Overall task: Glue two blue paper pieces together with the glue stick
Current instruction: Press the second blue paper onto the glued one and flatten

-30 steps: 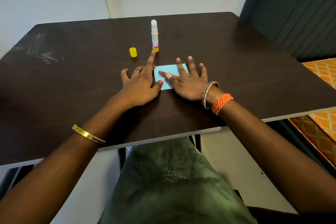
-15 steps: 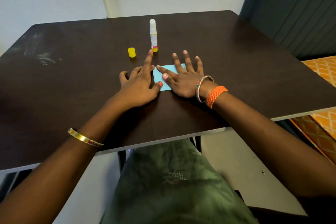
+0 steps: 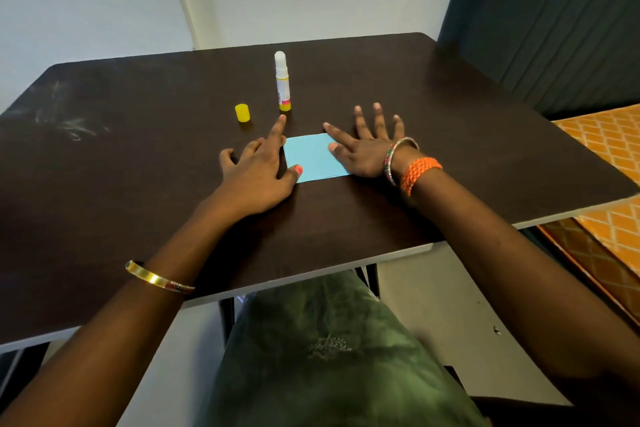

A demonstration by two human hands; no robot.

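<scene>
A: Where does the blue paper (image 3: 313, 158) sit, and what are the hands doing with it?

B: It lies flat on the dark table (image 3: 450, 135), between the two hands. The left hand (image 3: 258, 173) is spread palm down at its left edge, thumb tip touching the near corner, grip open around nothing. The right hand (image 3: 367, 149) lies flat over the right side, fingers splayed, also holding nothing. I see only one blue surface; whether two pieces lie stacked there, I cannot tell from this angle.

A: What could go wrong from here?

B: My guess is the pressing step. If a palm drags sideways while the glue is wet, the top sheet could skew off the lower one. Lifting a hand with glue on the fingers could peel a corner up.

A: And the glue stick (image 3: 282, 81)?

B: It stands upright and uncapped just beyond the left index fingertip, with its yellow cap (image 3: 242, 113) standing a little to the left of it. A forward reach by that finger could tip it, and it is narrow and tall. Left open, the glue may dry.

A: Room to move?

B: Plenty. The table is bare on both sides, and the paper is well back from the near edge. The right edge is nearer, beside an orange patterned surface (image 3: 599, 146), so sweeps to the left are safer.
</scene>
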